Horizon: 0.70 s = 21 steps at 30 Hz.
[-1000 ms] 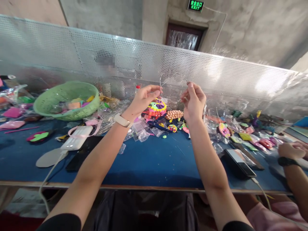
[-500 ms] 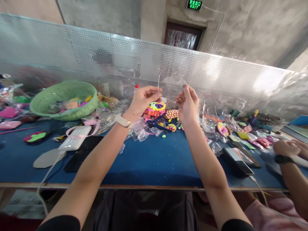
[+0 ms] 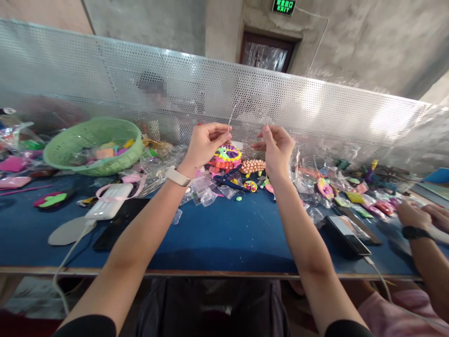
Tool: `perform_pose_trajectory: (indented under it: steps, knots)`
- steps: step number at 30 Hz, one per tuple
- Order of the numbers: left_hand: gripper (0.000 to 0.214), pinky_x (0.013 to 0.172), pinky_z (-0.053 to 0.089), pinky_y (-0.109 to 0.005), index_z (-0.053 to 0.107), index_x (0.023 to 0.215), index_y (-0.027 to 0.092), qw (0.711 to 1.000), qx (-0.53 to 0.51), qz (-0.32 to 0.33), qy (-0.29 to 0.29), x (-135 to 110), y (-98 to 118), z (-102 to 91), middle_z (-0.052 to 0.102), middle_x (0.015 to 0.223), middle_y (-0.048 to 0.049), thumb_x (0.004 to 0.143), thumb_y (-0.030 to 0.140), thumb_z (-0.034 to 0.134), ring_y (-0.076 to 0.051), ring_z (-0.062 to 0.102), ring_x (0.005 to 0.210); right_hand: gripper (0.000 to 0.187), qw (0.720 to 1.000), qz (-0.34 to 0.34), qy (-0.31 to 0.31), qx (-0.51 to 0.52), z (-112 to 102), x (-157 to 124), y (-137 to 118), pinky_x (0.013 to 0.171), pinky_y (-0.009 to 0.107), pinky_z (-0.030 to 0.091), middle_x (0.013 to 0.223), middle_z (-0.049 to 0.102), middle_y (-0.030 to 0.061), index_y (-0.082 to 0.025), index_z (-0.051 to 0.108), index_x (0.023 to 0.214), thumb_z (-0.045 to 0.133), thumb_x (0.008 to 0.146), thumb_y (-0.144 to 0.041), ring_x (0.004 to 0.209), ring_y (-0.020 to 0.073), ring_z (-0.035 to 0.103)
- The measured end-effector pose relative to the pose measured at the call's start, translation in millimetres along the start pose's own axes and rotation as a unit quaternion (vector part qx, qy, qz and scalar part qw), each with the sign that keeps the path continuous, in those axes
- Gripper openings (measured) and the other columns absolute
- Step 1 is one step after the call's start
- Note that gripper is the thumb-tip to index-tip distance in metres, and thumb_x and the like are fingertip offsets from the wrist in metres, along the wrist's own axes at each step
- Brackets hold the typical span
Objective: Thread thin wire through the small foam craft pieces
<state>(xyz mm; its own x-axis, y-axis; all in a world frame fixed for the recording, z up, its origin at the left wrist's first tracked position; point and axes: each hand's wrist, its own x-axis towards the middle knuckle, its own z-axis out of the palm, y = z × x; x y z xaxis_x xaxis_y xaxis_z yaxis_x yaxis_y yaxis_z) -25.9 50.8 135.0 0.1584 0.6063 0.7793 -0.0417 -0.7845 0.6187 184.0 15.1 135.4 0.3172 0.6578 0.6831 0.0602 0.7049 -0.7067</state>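
Observation:
My left hand and my right hand are raised side by side above the blue table, each pinching an edge of a small clear plastic bag stretched between them. The bag is nearly see-through against the perforated metal screen. Directly below the hands lie a colourful round foam toy, an orange studded piece and blue pliers.
A green basket of foam bits stands at the back left, near a white power bank with its cable. A phone lies at the right. Another person's hands work at the far right among bagged pieces.
Both hands have drawn a little closer together and slightly lower while keeping their pinch on the clear bag. The other person's hands shifted slightly left.

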Motion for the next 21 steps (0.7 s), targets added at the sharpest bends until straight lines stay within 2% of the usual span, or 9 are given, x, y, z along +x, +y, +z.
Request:
perform_pose_trajectory:
  steps: [6, 10, 17, 19, 21]
  knots:
    - [0.038, 0.087, 0.071, -0.034, 0.085, 0.109, 0.017, 0.998, -0.045, -0.026, -0.03, -1, 7, 0.0, 0.086, 0.097, -0.0095, 0.087, 0.045, 0.097, -0.02, 0.084, 0.09, 0.042, 0.999, 0.05, -0.002, 0.015, -2, 3, -1, 0.05, 0.025, 0.052, 0.083, 0.07, -0.0016, -0.028, 0.068, 0.096, 0.078, 0.093, -0.068, 0.063, 0.0127, 0.071]
    - [0.043, 0.089, 0.072, -0.036, 0.086, 0.113, 0.018, 0.994, -0.086, -0.03, -0.059, -2, 9, 0.0, 0.087, 0.099, -0.0091, 0.082, 0.043, 0.101, -0.021, 0.085, 0.091, 0.039, 0.994, 0.092, -0.01, 0.064, -3, 6, 4, 0.045, 0.023, 0.047, 0.079, 0.066, -0.0042, -0.028, 0.067, 0.094, 0.082, 0.092, -0.063, 0.056, 0.0094, 0.064]
    - [0.047, 0.079, 0.07, -0.032, 0.088, 0.104, 0.021, 0.987, -0.138, -0.013, -0.087, -3, 9, 0.7, 0.085, 0.091, -0.006, 0.077, 0.056, 0.103, -0.019, 0.083, 0.082, 0.023, 0.962, 0.181, -0.089, 0.184, 4, 3, 22, 0.047, 0.021, 0.049, 0.078, 0.063, -0.006, -0.026, 0.069, 0.092, 0.082, 0.095, -0.045, 0.053, 0.0061, 0.057]
    - [0.049, 0.077, 0.069, -0.031, 0.087, 0.103, 0.021, 0.984, -0.152, -0.014, -0.091, -3, 7, 0.2, 0.084, 0.09, -0.0054, 0.076, 0.059, 0.103, -0.018, 0.082, 0.08, 0.025, 0.961, 0.175, -0.104, 0.188, 8, 1, 27, 0.048, 0.021, 0.05, 0.08, 0.063, -0.0056, -0.026, 0.067, 0.092, 0.082, 0.096, -0.047, 0.054, 0.0061, 0.057]
    - [0.049, 0.077, 0.068, -0.03, 0.087, 0.103, 0.022, 0.982, -0.165, -0.022, -0.085, -2, 3, -0.6, 0.084, 0.092, -0.0053, 0.076, 0.06, 0.103, -0.017, 0.081, 0.08, 0.031, 0.968, 0.141, -0.1, 0.181, 10, 0, 32, 0.05, 0.022, 0.051, 0.082, 0.063, -0.0052, -0.027, 0.064, 0.092, 0.081, 0.096, -0.052, 0.056, 0.0067, 0.059]
